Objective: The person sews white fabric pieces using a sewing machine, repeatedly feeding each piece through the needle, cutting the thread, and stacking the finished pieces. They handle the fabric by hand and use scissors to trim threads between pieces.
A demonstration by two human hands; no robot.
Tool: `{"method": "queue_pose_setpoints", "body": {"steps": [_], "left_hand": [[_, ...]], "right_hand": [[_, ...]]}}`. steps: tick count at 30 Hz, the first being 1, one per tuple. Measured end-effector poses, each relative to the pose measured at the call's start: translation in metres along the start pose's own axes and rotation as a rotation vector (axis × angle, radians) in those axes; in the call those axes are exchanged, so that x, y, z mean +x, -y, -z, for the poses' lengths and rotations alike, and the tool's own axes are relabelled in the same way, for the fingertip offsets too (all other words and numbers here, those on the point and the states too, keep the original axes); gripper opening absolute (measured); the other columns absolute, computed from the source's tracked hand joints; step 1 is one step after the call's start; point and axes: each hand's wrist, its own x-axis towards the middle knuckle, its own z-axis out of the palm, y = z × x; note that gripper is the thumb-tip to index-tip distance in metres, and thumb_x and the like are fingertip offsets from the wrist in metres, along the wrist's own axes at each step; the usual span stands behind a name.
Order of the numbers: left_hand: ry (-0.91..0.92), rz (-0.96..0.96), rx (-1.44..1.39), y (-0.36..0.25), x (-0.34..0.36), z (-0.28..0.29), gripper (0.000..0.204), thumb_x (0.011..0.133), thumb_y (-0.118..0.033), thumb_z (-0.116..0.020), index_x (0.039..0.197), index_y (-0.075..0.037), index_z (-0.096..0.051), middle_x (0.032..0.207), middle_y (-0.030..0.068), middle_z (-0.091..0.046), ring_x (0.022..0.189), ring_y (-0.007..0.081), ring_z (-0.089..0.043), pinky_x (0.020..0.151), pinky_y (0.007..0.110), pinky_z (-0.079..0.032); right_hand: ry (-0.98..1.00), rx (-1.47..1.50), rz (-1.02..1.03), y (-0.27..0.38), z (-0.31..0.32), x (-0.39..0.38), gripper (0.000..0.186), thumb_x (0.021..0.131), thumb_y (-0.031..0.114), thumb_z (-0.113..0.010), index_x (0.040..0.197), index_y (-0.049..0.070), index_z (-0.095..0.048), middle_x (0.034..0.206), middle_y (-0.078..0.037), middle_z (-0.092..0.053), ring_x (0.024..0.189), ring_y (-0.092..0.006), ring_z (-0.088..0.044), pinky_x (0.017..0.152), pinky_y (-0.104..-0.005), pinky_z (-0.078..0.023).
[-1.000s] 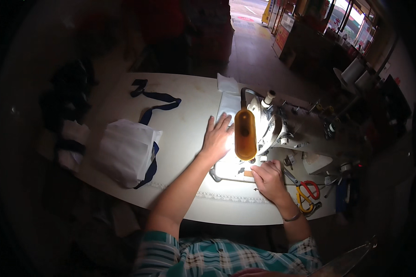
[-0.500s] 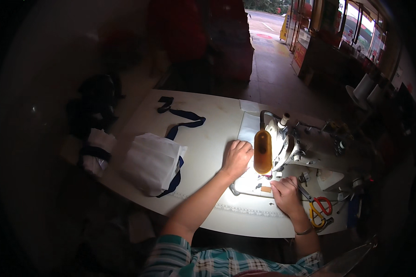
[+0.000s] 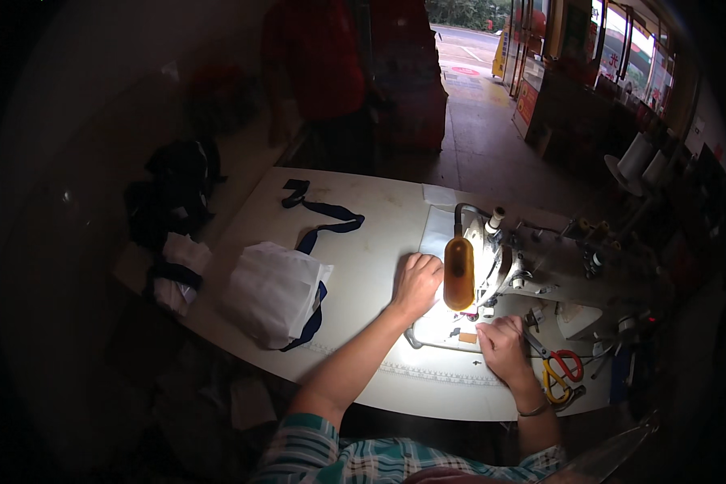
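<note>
At the sewing machine (image 3: 500,256), my left hand (image 3: 419,284) rests just left of the lit needle area, its fingers bent and drawn together. The amber lamp (image 3: 459,274) and the glare hide its fingertips. My right hand (image 3: 502,348) lies on the machine's near side, fingers curled in with thumb and forefinger close together; anything between them is too small to make out. Beside that thumb, a small brown patch (image 3: 468,338) sits on the bright bed. Just right of my right hand lie scissors (image 3: 558,373) with one red and one yellow handle.
A stack of white fabric pieces (image 3: 274,292) and a long dark blue strap (image 3: 331,214) lie on the white table (image 3: 371,270). Dark bundles (image 3: 169,189) are at the left edge. A person in red (image 3: 319,64) stands beyond the table. White thread cones (image 3: 636,157) stand at right.
The view has shifted slightly, so the table sits a little lower and further right. Both hands keep nearly the same place and pose. More of the person in red now shows.
</note>
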Motion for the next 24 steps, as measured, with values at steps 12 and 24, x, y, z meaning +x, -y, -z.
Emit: {"method": "queue_pose_setpoints", "body": {"steps": [12,24], "left_hand": [[-0.057,-0.013,-0.013,-0.003,-0.005,-0.001,0.02,0.073,-0.002,-0.071,0.093,-0.005,-0.075,0.101,0.0087,-0.066,0.109,0.0277,-0.06,0.108,0.044,-0.041],[-0.105,0.009,-0.048,0.004,-0.005,-0.002,0.018,0.078,0.0,-0.065,0.092,-0.005,-0.075,0.101,0.008,-0.066,0.11,0.0273,-0.061,0.109,0.045,-0.041]], "right_hand": [[-0.029,0.008,-0.119,-0.013,-0.007,-0.005,0.013,0.091,0.004,-0.069,0.102,-0.002,-0.071,0.098,-0.021,-0.063,0.095,-0.0409,-0.061,0.087,-0.0491,-0.048],[0.621,-0.304,-0.34,-0.068,-0.012,0.043,0.048,0.097,0.021,-0.062,0.139,-0.002,-0.056,0.145,-0.027,-0.052,0.134,-0.0459,-0.049,0.112,-0.0563,-0.041]]}}
